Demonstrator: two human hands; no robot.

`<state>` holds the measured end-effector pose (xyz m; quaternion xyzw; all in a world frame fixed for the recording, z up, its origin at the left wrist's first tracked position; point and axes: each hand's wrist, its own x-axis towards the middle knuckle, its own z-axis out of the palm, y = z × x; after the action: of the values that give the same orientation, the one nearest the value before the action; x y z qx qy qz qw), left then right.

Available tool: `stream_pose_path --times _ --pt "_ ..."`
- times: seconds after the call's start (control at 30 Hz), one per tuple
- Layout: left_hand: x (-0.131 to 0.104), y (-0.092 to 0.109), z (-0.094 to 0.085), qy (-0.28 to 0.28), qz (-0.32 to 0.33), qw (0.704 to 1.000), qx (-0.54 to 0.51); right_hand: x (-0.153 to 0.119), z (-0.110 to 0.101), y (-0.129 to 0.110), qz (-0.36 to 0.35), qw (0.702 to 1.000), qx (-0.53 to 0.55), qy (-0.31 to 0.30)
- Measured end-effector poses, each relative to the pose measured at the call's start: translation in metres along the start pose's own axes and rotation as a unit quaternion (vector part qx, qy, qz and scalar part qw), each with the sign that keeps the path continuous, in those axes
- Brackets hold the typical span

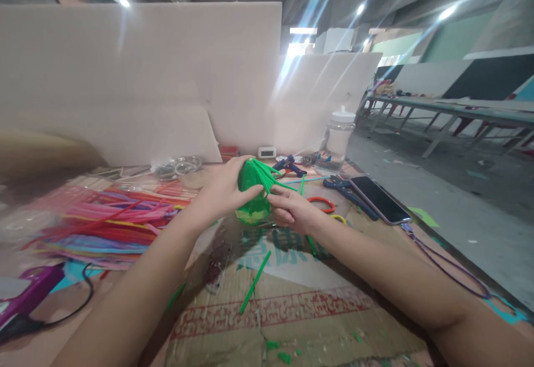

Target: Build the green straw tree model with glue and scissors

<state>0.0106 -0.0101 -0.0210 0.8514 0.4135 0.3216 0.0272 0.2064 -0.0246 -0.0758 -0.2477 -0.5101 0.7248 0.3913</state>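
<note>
My left hand point(227, 190) is closed around a see-through green plastic piece point(252, 211), rounded like part of a bottle, above the cardboard. Several green pipe cleaners point(262, 173) fan out from its top toward the right. With thumb and fingers pinched, my right hand point(291, 209) grips the lower ends of these pipe cleaners, close to the piece's right side. A loose cut of green pipe cleaner point(255, 282) lies on the cardboard point(217, 328) below both hands. The far side of the plastic piece is hidden by my left hand.
Left lies a pile of coloured pipe cleaners point(120, 214), with a purple tool point(31, 292) nearer me. Behind my right hand are a glue gun point(290, 164), red-handled scissors point(323, 204), pliers point(350, 193), a phone point(380, 199) and a water bottle point(337, 139). White boards point(142, 78) stand behind.
</note>
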Motion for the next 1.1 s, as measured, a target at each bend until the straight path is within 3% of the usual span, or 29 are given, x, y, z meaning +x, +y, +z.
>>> stream_pose_path --times 0.17,0.27,0.33,0.57,0.73,1.1 --pt "0.0 -0.002 0.0 0.001 -0.016 1.0 -0.01 0.002 -0.002 0.01 -0.058 0.995 0.015 0.084" --pt "0.0 -0.006 -0.002 -0.002 -0.037 0.999 -0.027 -0.001 -0.002 0.014 -0.102 0.976 -0.05 0.184" --pt "0.0 -0.009 -0.003 0.0 -0.046 0.998 -0.038 -0.004 0.001 0.012 -0.129 0.963 -0.101 0.212" --pt "0.001 -0.014 -0.001 -0.003 -0.048 0.997 -0.056 -0.013 0.004 -0.02 -0.193 0.949 -0.18 0.176" --pt "0.001 -0.016 -0.002 -0.011 -0.045 0.997 -0.062 -0.013 -0.008 -0.04 -0.139 0.956 -0.19 0.173" --pt "0.001 -0.018 -0.001 -0.01 -0.043 0.998 -0.054 -0.016 -0.013 -0.048 -0.14 0.961 -0.198 0.134"
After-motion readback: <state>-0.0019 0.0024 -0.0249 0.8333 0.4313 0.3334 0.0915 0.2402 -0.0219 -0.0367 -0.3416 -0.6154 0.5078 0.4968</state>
